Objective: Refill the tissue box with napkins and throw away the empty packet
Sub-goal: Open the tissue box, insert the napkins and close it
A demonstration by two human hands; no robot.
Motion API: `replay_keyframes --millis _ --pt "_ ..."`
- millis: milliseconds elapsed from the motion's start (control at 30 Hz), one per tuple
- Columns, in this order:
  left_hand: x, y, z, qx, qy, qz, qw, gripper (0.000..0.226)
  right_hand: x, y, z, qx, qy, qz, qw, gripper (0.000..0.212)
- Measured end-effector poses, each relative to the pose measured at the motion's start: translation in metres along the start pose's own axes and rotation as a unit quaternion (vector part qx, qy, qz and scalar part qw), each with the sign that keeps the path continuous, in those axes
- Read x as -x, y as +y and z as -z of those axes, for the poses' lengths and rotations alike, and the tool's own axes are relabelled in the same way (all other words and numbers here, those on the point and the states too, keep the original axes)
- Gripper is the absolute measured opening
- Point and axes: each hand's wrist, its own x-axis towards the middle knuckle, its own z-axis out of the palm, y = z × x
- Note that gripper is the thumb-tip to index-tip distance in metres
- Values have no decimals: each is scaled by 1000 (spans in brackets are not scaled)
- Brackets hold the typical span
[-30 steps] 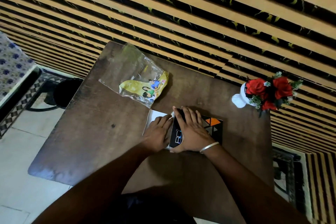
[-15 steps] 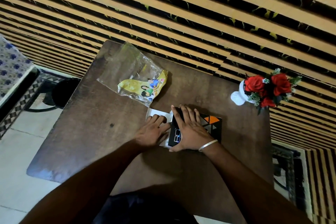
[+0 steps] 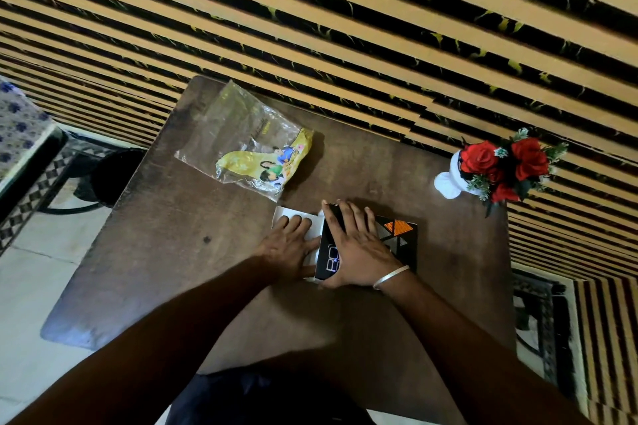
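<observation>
A black tissue box (image 3: 404, 235) with orange and grey triangles lies flat on the brown table (image 3: 172, 252). My right hand (image 3: 355, 248) presses flat on top of the box, fingers spread. White napkins (image 3: 310, 222) stick out of the box's left end, and my left hand (image 3: 290, 247) lies flat on them, fingers on the paper. The empty clear packet (image 3: 248, 148) with a yellow printed end rests on the table beyond my left hand, apart from both hands.
A white vase with red flowers (image 3: 497, 166) stands at the table's right back corner. The striped wall runs right behind the table. A dark round stool or bin (image 3: 114, 172) sits on the floor to the left, beside a patterned bench.
My left hand has slid a little to the left and back along the napkins. The right hand stays pressed on the box. The packet has not moved.
</observation>
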Motion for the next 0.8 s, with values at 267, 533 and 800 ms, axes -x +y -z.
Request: replay_keyframes --millis 267,533,800 --pt "-21 19 12 -29 -12 45 998 83 -2 -3 0 -12 -8 -7 1000 149" --pt "-28 29 6 -104 -59 45 992 95 -3 -3 -2 -5 -4 -16 1000 151" --pt "-15 4 0 20 11 -20 1000 66 2 4 -3 -25 9 3 1000 154"
